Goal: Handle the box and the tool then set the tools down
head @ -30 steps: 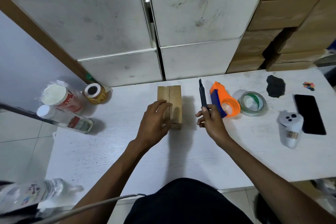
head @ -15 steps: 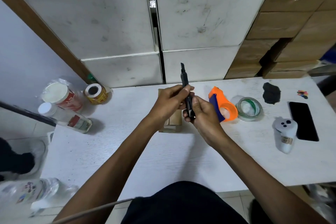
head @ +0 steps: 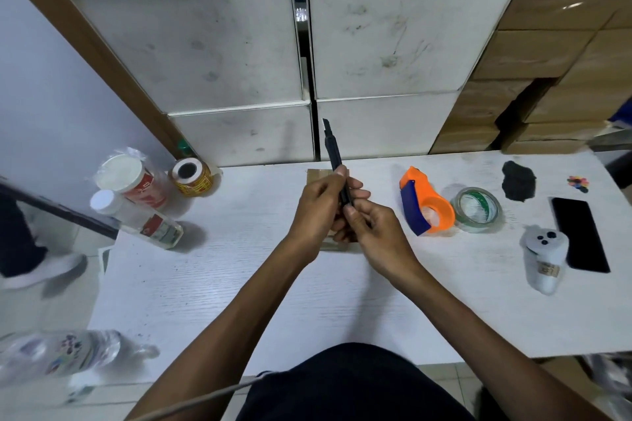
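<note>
1. Both hands hold one black knife point(head: 337, 166) above the white table point(head: 239, 284). The left hand point(head: 319, 207) curls its fingers round the middle of it. The right hand point(head: 371, 232) pinches the bottom end, just below the left hand's hold.

2. The knife stands almost straight up. Its top sticks out well above both hands, and the tip looks pale, like a bare blade.

3. A small brown box point(head: 337, 244) lies right under the hands. The hands hide most of it, and only a top corner and its bottom edge show.

4. What could go wrong: the sharp tip looks bare, so a slip of the left thumb up the handle could mean a cut. The thumb sits close to that end.

5. The handle is thin and smooth. If the pinch at the bottom gets loose, the knife could tip or drop onto the box.

6. Right of the hands sits an orange and blue tape holder point(head: 425, 207), hard plastic with a round hole. Just past it is a clear roll of tape point(head: 477, 210), shiny and ring-shaped.

7. Left of the hands lie a clear bottle point(head: 136, 217) with a white cap and a yellow roll point(head: 189, 178).

8. The table top looks rough, with fine lines like wood.
</note>
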{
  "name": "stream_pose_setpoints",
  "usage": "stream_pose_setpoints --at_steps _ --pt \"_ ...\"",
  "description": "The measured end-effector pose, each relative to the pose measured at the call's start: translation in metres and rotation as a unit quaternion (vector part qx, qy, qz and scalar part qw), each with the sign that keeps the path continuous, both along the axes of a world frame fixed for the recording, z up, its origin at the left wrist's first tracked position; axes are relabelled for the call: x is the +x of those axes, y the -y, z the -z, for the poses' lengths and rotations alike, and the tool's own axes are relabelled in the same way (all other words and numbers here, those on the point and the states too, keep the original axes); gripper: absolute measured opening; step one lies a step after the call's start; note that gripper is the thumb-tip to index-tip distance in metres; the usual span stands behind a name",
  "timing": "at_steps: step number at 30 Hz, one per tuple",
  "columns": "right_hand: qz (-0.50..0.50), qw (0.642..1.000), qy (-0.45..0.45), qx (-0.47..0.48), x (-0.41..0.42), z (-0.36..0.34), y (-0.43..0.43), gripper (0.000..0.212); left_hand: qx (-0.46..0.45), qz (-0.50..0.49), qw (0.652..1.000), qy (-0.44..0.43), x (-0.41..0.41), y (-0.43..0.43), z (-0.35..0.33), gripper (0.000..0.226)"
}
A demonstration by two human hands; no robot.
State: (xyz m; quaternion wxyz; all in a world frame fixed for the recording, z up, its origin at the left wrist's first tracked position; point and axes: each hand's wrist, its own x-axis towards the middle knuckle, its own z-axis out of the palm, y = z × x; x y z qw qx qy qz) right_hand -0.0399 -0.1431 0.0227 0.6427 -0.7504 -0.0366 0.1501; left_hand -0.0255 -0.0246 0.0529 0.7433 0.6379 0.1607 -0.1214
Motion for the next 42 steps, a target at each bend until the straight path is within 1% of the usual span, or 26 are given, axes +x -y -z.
stream_pose_setpoints --at_steps 9,16,21,23,25,26,29,32,34,36,39,40,42 --pt "0.008 1.0 0.0 0.007 -0.002 -0.003 -0.005 0.026 0.005 0.031 0.999 0.034 -0.002 -0.005 0.004 0.028" --pt "0.015 1.0 -0.001 0.002 -0.003 0.0 -0.004 0.025 0.017 0.059 0.996 0.063 -0.005 -0.006 0.008 0.024" --pt "0.017 1.0 -0.011 0.005 -0.008 0.005 0.0 0.027 0.013 0.067 0.997 0.046 -0.009 -0.003 0.012 0.024" --pt "0.018 1.0 -0.003 -0.019 -0.009 0.007 0.002 0.025 0.012 0.062 0.997 0.034 -0.01 0.0 0.013 0.026" --pt "0.026 0.997 0.013 -0.07 -0.011 0.01 0.005 0.015 0.013 0.056 0.998 0.031 -0.01 0.003 0.02 0.025" --pt "0.034 0.994 0.026 -0.104 -0.012 0.012 0.007 0.013 0.028 0.053 0.998 0.032 -0.01 0.005 0.024 0.023" --pt "0.062 0.973 0.098 -0.202 -0.01 0.017 0.017 0.019 0.088 0.055 0.994 0.034 -0.009 0.008 0.034 0.021" --pt "0.076 0.967 0.102 -0.219 -0.006 0.02 0.023 0.016 0.113 0.047 0.992 0.033 -0.007 0.013 0.039 0.023" --pt "0.085 0.965 0.09 -0.23 -0.003 0.022 0.025 0.017 0.114 0.029 0.993 0.026 -0.005 0.016 0.044 0.02" --pt "0.097 0.964 0.083 -0.235 -0.001 0.023 0.029 0.017 0.116 0.014 0.993 0.014 -0.002 0.018 0.05 0.025" --pt "0.11 0.962 0.084 -0.235 0.003 0.026 0.035 0.016 0.108 0.015 0.994 0.014 0.0 0.023 0.055 0.024" --pt "0.116 0.961 0.08 -0.239 0.004 0.028 0.037 0.015 0.124 0.014 0.992 0.022 0.002 0.024 0.056 0.025" --pt "0.131 0.956 0.063 -0.254 0.008 0.035 0.043 0.014 0.193 0.012 0.98 0.041 0.002 0.021 0.059 0.029"
